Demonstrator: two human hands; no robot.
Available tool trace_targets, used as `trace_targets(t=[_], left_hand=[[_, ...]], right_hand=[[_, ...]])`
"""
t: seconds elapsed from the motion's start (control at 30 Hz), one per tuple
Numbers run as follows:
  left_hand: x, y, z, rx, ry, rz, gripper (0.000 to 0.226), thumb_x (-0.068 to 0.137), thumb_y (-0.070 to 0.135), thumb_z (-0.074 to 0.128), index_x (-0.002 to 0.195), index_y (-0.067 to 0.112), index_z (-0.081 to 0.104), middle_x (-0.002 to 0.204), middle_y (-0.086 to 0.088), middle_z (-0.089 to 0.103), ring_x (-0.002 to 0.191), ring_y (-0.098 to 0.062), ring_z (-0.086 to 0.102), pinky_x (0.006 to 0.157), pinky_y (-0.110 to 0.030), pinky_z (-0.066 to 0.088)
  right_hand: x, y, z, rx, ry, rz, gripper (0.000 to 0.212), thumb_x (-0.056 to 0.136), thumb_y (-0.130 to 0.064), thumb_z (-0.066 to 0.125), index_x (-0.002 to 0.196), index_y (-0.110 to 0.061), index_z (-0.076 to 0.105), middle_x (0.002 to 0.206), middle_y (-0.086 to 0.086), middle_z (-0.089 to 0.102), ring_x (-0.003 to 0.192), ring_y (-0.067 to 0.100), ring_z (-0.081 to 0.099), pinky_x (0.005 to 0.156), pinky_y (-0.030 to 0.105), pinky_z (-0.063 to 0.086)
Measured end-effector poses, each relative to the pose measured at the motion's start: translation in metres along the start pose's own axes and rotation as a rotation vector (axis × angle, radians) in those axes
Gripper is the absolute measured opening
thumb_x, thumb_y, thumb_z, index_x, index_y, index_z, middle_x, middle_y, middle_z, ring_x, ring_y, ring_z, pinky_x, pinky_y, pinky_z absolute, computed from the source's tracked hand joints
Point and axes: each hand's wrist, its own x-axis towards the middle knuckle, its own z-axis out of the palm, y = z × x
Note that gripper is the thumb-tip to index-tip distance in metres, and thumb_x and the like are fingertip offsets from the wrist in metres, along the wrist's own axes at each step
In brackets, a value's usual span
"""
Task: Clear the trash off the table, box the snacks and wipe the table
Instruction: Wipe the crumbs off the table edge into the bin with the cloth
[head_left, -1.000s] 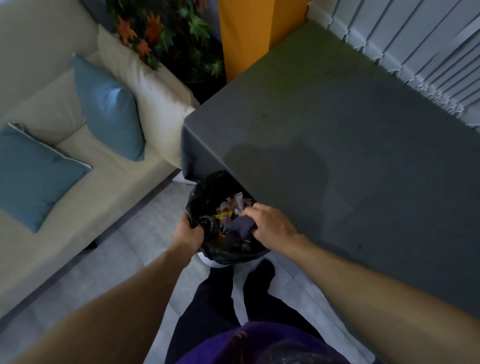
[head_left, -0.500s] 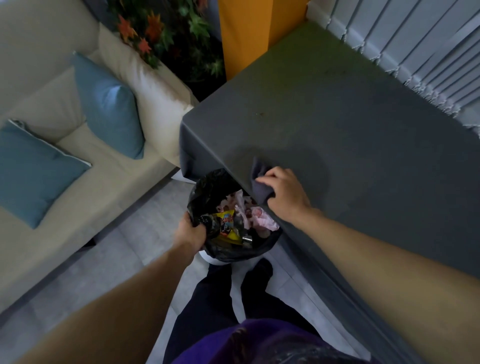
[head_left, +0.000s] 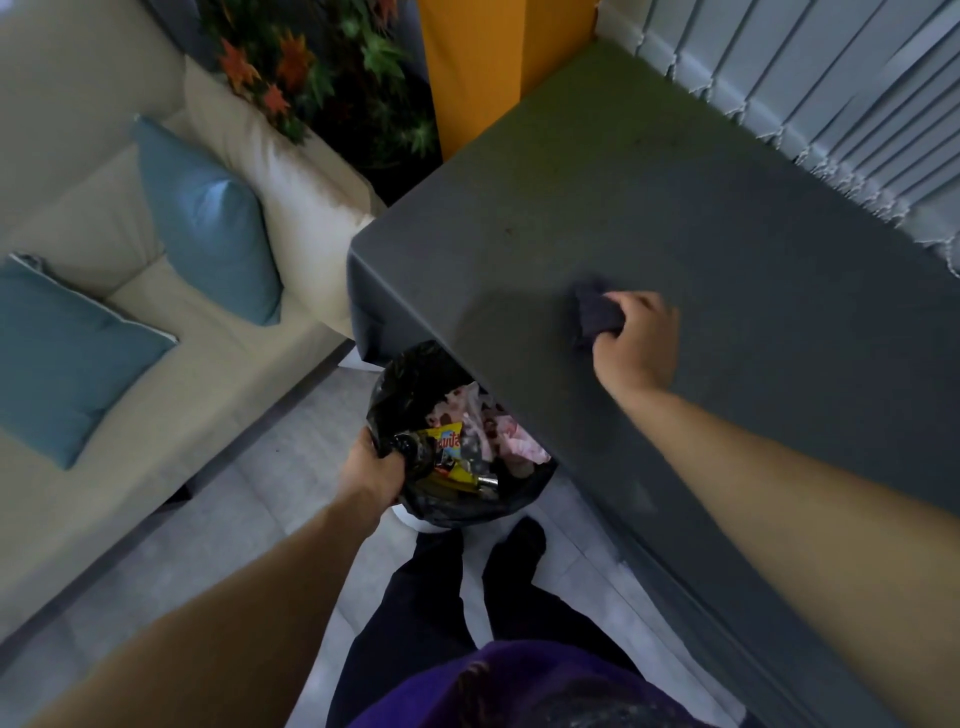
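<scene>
A dark grey table (head_left: 701, 218) fills the right of the view. My right hand (head_left: 636, 343) grips a bunched dark grey cloth (head_left: 597, 314) on the tabletop, a little in from the near left edge. Below the table's corner stands a white bin lined with a black trash bag (head_left: 415, 379). Wrappers, pink crumpled paper and other trash (head_left: 467, 447) lie inside it. My left hand (head_left: 371, 470) holds the bag's near rim.
A cream sofa (head_left: 78, 171) with blue cushions (head_left: 208, 218) stands to the left across a strip of grey floor. A plant (head_left: 322, 67) and an orange column (head_left: 483, 62) are at the back. Vertical blinds (head_left: 831, 93) run along the table's far side. My feet stand beside the bin.
My right hand has lifted the cloth out of the bin's mouth and carried it right and away onto the tabletop. My left hand has stayed on the bag's rim.
</scene>
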Motion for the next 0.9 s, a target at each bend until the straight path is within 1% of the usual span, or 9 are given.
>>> trace_targets(t=[0.07, 0.17, 0.3, 0.4, 0.47, 0.57, 0.67, 0.8, 0.9], left_hand=[[-0.001, 0.000, 0.004, 0.012, 0.002, 0.011, 0.047, 0.095, 0.009, 0.051, 0.139, 0.024, 0.045, 0.117, -0.011, 0.065, 0.100, -0.033, 0.067, 0.082, -0.051, 0.062], [-0.003, 0.001, 0.011, 0.032, -0.007, 0.027, 0.049, 0.096, 0.006, 0.049, 0.142, 0.022, 0.042, 0.117, -0.008, 0.061, 0.103, -0.033, 0.065, 0.085, -0.050, 0.060], [-0.003, 0.001, 0.017, 0.032, -0.009, 0.020, 0.048, 0.095, 0.004, 0.049, 0.140, 0.022, 0.042, 0.120, -0.010, 0.061, 0.103, -0.034, 0.065, 0.082, -0.051, 0.061], [-0.001, 0.000, 0.021, 0.048, -0.009, 0.005, 0.046, 0.094, 0.007, 0.051, 0.136, 0.022, 0.042, 0.114, -0.013, 0.064, 0.092, -0.036, 0.069, 0.073, -0.052, 0.062], [-0.003, 0.000, 0.024, 0.072, -0.027, -0.015, 0.046, 0.095, 0.005, 0.049, 0.137, 0.020, 0.042, 0.112, -0.012, 0.062, 0.089, -0.034, 0.069, 0.063, -0.042, 0.063], [-0.007, -0.001, 0.030, 0.058, -0.068, -0.040, 0.048, 0.095, 0.000, 0.047, 0.138, 0.020, 0.041, 0.115, -0.014, 0.062, 0.090, -0.032, 0.069, 0.049, -0.029, 0.057], [-0.007, -0.003, 0.036, 0.060, -0.088, -0.051, 0.049, 0.094, -0.002, 0.047, 0.137, 0.020, 0.042, 0.117, -0.015, 0.062, 0.092, -0.034, 0.069, 0.053, -0.033, 0.060], [-0.004, -0.005, 0.041, 0.080, -0.113, -0.053, 0.049, 0.094, 0.000, 0.048, 0.137, 0.021, 0.042, 0.116, -0.015, 0.062, 0.092, -0.035, 0.070, 0.068, -0.046, 0.064], [-0.002, -0.003, 0.044, 0.090, -0.128, -0.048, 0.050, 0.094, 0.001, 0.049, 0.138, 0.023, 0.041, 0.115, -0.014, 0.063, 0.091, -0.035, 0.071, 0.069, -0.046, 0.064]], right_hand=[[-0.001, 0.010, 0.004, -0.093, -0.081, -0.016, 0.049, 0.075, -0.008, 0.051, 0.120, -0.018, 0.068, 0.123, 0.005, 0.060, 0.107, 0.036, 0.051, 0.097, 0.042, 0.043], [-0.034, 0.010, 0.019, -0.161, -0.231, -0.274, 0.048, 0.072, -0.014, 0.049, 0.114, -0.020, 0.072, 0.119, -0.002, 0.065, 0.099, 0.033, 0.051, 0.089, 0.041, 0.047], [-0.084, -0.012, 0.034, -0.070, -0.457, -0.517, 0.044, 0.070, -0.012, 0.059, 0.111, -0.020, 0.073, 0.113, -0.006, 0.064, 0.099, 0.026, 0.050, 0.086, 0.038, 0.050], [-0.094, -0.014, 0.033, 0.027, -0.590, -0.623, 0.042, 0.066, -0.010, 0.054, 0.103, -0.016, 0.073, 0.104, -0.004, 0.065, 0.099, 0.023, 0.052, 0.079, 0.036, 0.053], [-0.083, -0.011, 0.025, 0.100, -0.517, -0.585, 0.040, 0.061, -0.011, 0.054, 0.096, -0.015, 0.073, 0.100, -0.002, 0.065, 0.097, 0.023, 0.056, 0.082, 0.031, 0.051], [-0.050, -0.004, 0.008, 0.178, -0.250, -0.444, 0.040, 0.058, -0.005, 0.051, 0.092, -0.012, 0.072, 0.097, 0.004, 0.065, 0.095, 0.026, 0.059, 0.085, 0.025, 0.044], [-0.004, 0.018, -0.007, 0.050, -0.083, -0.241, 0.048, 0.061, -0.007, 0.048, 0.102, -0.013, 0.072, 0.104, 0.004, 0.065, 0.097, 0.028, 0.056, 0.086, 0.025, 0.039], [0.009, 0.047, -0.006, -0.198, -0.185, -0.129, 0.051, 0.075, -0.013, 0.053, 0.125, -0.017, 0.065, 0.124, 0.005, 0.059, 0.108, 0.034, 0.055, 0.094, 0.033, 0.038], [-0.019, 0.042, 0.000, -0.153, -0.232, -0.127, 0.052, 0.077, -0.008, 0.063, 0.129, -0.012, 0.062, 0.123, 0.008, 0.055, 0.107, 0.034, 0.052, 0.095, 0.039, 0.045]])
